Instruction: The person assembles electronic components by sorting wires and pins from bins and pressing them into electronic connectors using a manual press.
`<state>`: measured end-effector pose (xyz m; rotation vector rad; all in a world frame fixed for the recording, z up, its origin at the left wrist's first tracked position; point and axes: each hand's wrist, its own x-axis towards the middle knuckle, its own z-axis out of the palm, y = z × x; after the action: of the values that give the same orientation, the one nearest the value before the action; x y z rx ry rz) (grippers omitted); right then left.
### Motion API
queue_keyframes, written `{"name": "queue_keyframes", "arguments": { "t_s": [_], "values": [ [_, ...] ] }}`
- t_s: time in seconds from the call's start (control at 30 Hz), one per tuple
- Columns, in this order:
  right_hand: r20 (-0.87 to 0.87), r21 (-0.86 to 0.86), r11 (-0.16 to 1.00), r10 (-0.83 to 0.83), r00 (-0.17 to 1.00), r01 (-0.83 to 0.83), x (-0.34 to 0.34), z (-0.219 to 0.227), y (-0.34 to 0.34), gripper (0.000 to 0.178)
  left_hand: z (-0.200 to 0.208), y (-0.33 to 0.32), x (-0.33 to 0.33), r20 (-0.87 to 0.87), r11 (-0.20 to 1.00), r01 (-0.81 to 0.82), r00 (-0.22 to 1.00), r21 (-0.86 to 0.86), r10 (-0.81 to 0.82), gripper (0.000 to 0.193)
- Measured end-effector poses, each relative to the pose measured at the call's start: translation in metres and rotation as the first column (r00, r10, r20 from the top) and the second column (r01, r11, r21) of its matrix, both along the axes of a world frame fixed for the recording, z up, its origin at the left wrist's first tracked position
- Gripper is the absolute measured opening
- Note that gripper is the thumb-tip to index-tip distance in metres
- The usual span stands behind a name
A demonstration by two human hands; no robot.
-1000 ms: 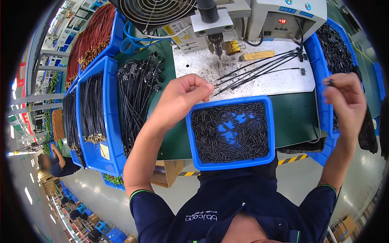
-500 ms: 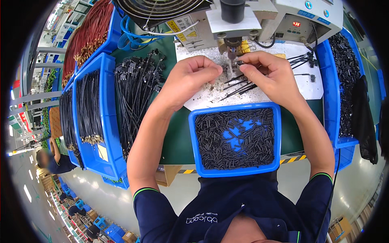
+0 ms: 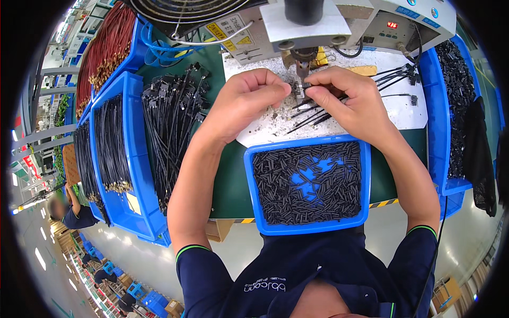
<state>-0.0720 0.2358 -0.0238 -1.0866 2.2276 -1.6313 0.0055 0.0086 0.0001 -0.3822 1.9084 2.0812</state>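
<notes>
Small dark piece [image 3: 307,85], stubby and mostly covered, is clamped between thumb and finger of the right hand [image 3: 351,100], just right of the spindle [image 3: 303,69] (finer detail cannot be made out). Left hand [image 3: 248,103]: fingertips pressed together; anything held is hidden.

A pale, glossy floor [image 3: 130,244] catches soft glints around the green worktable [image 3: 228,183]; a yellow-and-black striped band [image 3: 383,203] runs by its near edge; at left — grey rails [image 3: 55,130], leafy greenery [image 3: 63,108], blue stools [image 3: 137,289] — and white light streaks [image 3: 40,258].
</notes>
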Motion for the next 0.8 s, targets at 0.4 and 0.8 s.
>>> {"name": "queue_keyframes", "arguments": {
  "t_s": [0.4,0.8],
  "values": [
    [-0.219,0.035,0.999,0.016,0.976,-0.009,-0.001,0.001,-0.001,0.016,0.006,0.006,-0.001,0.018,0.999,-0.004,1.0,-0.047,0.005,0.017],
    [-0.266,-0.019,1.0,-0.025,0.964,0.02,0.001,-0.001,-0.003,0.013,0.01,0.011,-0.007,0.057,0.999,-0.036,0.998,-0.011,0.037,0.019]
  ]
}}
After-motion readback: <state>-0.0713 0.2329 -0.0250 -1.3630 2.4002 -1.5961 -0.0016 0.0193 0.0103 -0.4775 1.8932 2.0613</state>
